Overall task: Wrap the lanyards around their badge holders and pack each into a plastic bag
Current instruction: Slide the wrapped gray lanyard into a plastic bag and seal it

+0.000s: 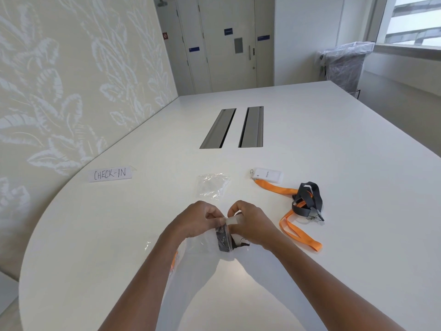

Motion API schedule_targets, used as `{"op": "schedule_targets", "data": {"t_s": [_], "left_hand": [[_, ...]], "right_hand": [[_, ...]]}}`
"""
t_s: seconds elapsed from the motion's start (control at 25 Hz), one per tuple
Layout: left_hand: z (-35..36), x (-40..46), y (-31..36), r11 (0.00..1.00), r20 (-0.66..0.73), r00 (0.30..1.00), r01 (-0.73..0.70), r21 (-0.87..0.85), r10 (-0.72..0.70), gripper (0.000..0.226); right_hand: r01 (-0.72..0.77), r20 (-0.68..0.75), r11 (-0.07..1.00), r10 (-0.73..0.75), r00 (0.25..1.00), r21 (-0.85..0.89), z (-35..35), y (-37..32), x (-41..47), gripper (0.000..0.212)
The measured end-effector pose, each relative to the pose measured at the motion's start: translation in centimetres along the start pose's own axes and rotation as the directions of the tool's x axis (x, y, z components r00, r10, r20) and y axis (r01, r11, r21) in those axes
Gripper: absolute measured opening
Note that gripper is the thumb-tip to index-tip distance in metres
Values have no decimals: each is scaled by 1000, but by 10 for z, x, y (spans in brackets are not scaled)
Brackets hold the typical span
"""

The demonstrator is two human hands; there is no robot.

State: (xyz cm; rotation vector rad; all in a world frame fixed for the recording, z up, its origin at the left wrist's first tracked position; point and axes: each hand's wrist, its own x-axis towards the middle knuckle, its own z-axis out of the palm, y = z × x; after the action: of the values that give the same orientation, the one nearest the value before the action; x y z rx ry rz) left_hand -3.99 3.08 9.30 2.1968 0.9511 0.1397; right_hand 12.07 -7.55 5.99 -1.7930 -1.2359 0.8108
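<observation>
My left hand (198,219) and my right hand (253,225) meet at the table's near middle, both gripping a white badge holder (235,221) wound with a dark lanyard (224,240). A clear plastic bag (191,247) lies under my left wrist, and something orange shows through it. Farther back rests an empty crumpled plastic bag (212,185). To the right lies a white badge holder (268,175) clipped to an unwound orange lanyard (296,231). A loose dark grey lanyard (309,201) is tangled over the orange one.
A paper sign reading CHECK-IN (110,174) stands at the left of the white table (334,144). Two metal cable slots (235,127) sit in the table's middle. A patterned wall runs along the left; a bin wrapped in plastic (343,65) stands by the window.
</observation>
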Motion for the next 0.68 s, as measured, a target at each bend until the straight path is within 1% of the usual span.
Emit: {"op": "schedule_targets", "data": {"t_s": [0.08,0.16,0.2,0.28,0.4,0.56,0.68], "left_hand": [[6,-1,-1,997,10,1000,-16,-77,17,10],[10,-1,-3,987,-30,999,-28,-160,24,11],[11,-2,-4,978,-66,998,-38,-207,25,12],[11,-2,-6,943,-159,987,-69,-326,17,13],[11,1,-6,850,-315,948,-127,-511,-48,11],[18,8,-3,768,-405,911,-202,-608,-81,9],[22,10,0,697,-456,885,-269,-665,-93,11]], "right_hand": [[50,40,994,-47,998,-100,-2,-3,1,26],[74,46,985,-68,997,-155,-5,-9,3,29],[81,34,985,-77,996,-155,-8,-11,5,31],[79,-4,993,-79,997,-91,-15,-17,9,33],[76,-80,996,-72,994,46,-25,-22,13,24],[162,-169,983,-145,975,89,-30,-28,14,15],[212,-153,968,-192,969,130,-36,-32,12,17]]}}
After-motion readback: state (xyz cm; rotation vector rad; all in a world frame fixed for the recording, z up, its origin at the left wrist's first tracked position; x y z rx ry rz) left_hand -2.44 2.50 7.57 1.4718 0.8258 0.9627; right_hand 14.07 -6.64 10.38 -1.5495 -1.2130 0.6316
